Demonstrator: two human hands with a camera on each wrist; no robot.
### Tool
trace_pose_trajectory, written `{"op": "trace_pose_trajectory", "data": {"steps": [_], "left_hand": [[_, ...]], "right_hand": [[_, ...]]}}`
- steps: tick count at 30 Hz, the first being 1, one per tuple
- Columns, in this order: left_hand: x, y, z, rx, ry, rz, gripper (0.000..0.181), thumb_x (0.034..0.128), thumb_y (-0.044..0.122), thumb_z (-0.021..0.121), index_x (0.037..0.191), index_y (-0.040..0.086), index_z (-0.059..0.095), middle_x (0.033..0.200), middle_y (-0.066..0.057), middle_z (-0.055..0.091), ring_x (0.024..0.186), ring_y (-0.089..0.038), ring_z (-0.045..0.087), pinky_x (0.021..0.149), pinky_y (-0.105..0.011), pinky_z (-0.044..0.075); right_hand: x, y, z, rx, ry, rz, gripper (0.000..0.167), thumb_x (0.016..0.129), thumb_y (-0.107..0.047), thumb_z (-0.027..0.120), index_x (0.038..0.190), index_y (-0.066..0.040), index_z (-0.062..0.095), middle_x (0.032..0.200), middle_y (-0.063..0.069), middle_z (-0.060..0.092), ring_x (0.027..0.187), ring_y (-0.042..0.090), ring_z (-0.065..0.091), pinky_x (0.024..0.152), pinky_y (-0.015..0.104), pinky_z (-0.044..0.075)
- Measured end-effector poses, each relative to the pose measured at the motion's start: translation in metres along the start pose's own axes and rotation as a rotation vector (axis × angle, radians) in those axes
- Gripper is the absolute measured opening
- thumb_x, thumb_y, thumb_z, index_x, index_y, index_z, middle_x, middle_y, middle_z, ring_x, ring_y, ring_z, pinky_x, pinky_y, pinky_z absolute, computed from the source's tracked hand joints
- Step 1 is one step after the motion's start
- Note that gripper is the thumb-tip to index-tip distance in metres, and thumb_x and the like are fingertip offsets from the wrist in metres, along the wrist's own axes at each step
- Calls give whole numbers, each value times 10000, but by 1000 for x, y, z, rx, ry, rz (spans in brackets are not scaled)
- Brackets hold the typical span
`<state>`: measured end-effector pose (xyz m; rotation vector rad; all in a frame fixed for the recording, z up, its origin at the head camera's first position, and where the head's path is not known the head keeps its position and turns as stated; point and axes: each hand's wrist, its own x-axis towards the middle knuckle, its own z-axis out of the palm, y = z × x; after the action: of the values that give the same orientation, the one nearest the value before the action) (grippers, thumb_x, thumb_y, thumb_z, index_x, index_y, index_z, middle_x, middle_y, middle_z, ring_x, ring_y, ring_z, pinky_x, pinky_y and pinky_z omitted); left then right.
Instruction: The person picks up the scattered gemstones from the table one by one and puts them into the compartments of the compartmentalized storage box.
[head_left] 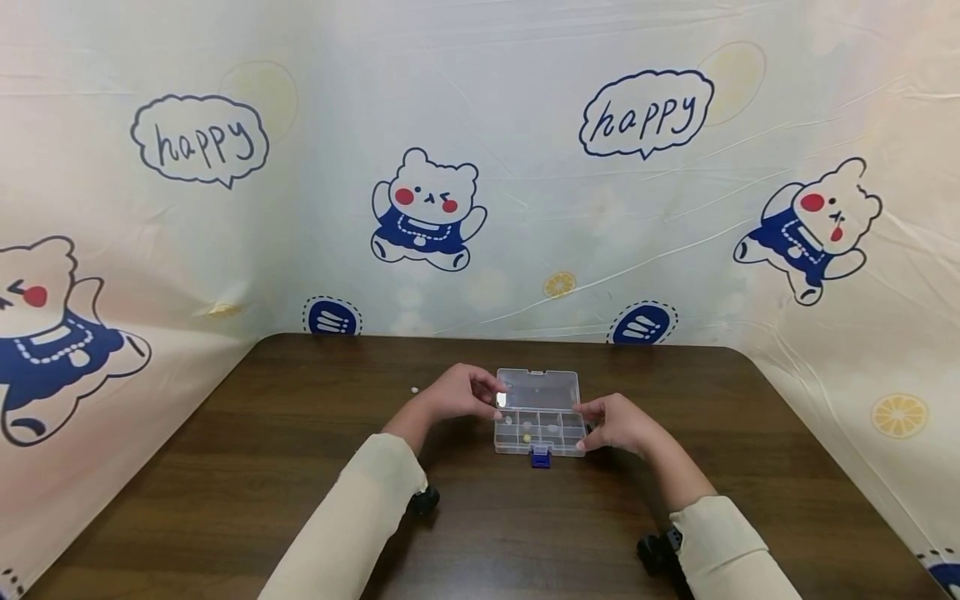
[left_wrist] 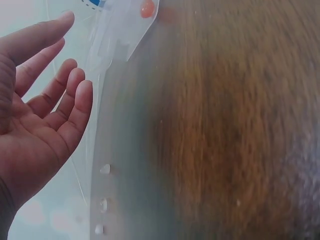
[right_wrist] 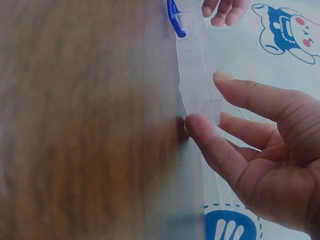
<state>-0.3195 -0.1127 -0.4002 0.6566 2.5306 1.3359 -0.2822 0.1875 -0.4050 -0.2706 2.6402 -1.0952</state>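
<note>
A clear plastic compartment box (head_left: 540,450) lies on the table with its lid (head_left: 538,390) tilted back and its blue latch (head_left: 540,460) toward me. Inside are a yellow bead (head_left: 527,438) and some pale pieces. My left hand (head_left: 459,393) is at the left side, fingers loosely spread; contact cannot be told. An orange bead (left_wrist: 147,8) shows through the box in the left wrist view. At the right side, my right hand (head_left: 618,423) reaches with fairly straight fingers, one fingertip (right_wrist: 196,125) at the box's lower corner.
The brown wooden table (head_left: 480,533) ends at a printed cloth backdrop (head_left: 525,208). One small white bead (head_left: 414,390) lies loose left of the box. In the left wrist view, a small clear piece (left_wrist: 105,169) sits in a row with others on the tabletop.
</note>
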Motion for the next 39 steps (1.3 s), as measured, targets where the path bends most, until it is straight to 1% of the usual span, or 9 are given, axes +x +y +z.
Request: {"op": "trace_pose_trajectory", "data": {"steps": [4, 11, 18, 24, 33, 39], "left_hand": [[-2, -2, -3, 10, 11, -8, 351, 761, 127, 843, 1083, 55, 723, 989, -52, 669, 876, -205, 582, 795, -319, 519], [-7, -8, -8, 35, 35, -22, 329, 762, 153, 845, 1066, 91, 734, 1035, -40, 678, 901, -203, 586, 830, -354, 513], [-16, -13, -15, 45, 42, -27, 340, 781, 126, 824, 1098, 50, 724, 1093, -129, 677, 914, -222, 580, 836, -370, 512], [-22, -17, -22, 65, 74, -47, 351, 780, 141, 824, 1113, 87, 727, 1121, -119, 662, 948, -228, 577, 840, -387, 518], [-30, -19, -34, 87, 107, -81, 359, 782, 155, 827, 1123, 109, 725, 1126, -132, 644, 1002, -283, 571, 859, -415, 511], [-38, -22, -39, 81, 132, -104, 356, 783, 146, 824, 1123, 112, 725, 1144, -126, 639, 1018, -259, 580, 874, -433, 513]], "right_hand": [[1, 0, 0, -1, 3, 1, 635, 692, -97, 881, 1275, -31, 639, 1241, 176, 627, 1122, 273, 579, 984, 496, 437], [1, 0, -1, -9, 4, -3, 638, 694, -106, 882, 1278, -29, 637, 1233, 177, 630, 1099, 266, 582, 981, 495, 440], [1, 1, 1, -11, 0, 4, 630, 693, -120, 884, 1270, -35, 645, 1221, 167, 639, 1072, 258, 591, 977, 491, 445], [1, 1, 2, -12, 2, -7, 631, 686, -106, 886, 1263, -24, 646, 1208, 166, 645, 1062, 254, 595, 969, 492, 451], [0, 0, 1, 3, -2, 0, 638, 692, -116, 884, 1276, -31, 639, 1237, 177, 632, 1122, 280, 586, 979, 491, 444], [-1, 1, 0, 6, 0, -10, 641, 692, -106, 882, 1278, -23, 635, 1235, 178, 632, 1077, 258, 586, 973, 487, 450]]}}
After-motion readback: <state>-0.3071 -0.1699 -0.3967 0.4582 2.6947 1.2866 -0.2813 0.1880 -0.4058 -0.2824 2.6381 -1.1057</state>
